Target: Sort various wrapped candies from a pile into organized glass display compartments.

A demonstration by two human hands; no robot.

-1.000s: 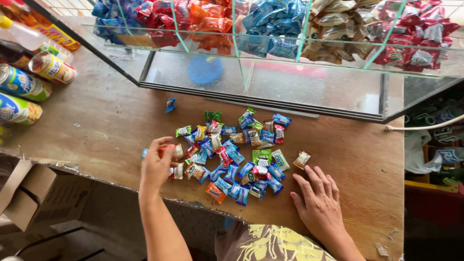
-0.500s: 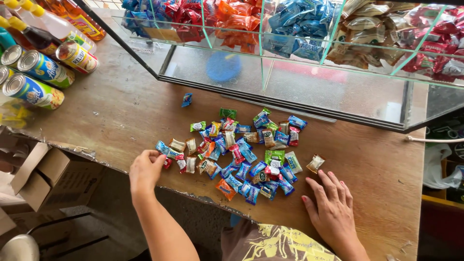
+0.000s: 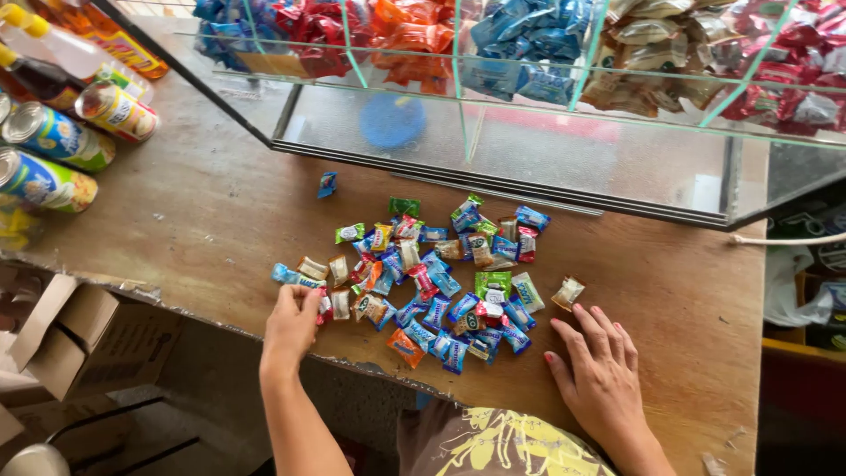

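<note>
Candy pile (image 3: 441, 282) mid-table (image 3: 211, 211) — left hand (image 3: 291, 322) pinches sweets at its edge, right hand (image 3: 599, 370) flat, spread. Three cans (image 3: 53, 137) far left, glass case (image 3: 529, 106) behind, one blue stray (image 3: 327, 184).

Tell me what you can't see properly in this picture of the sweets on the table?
- Head view: the left hand curls over small wrapped candies at the pile's left edge; its fingers hide whether any is pinched.
- The printed metal cans are cut off by the left edge.
- Bagged snacks in the glass display case are blurred by glass and cut by the top edge.
- The right hand lies flat on the wooden table.
</note>
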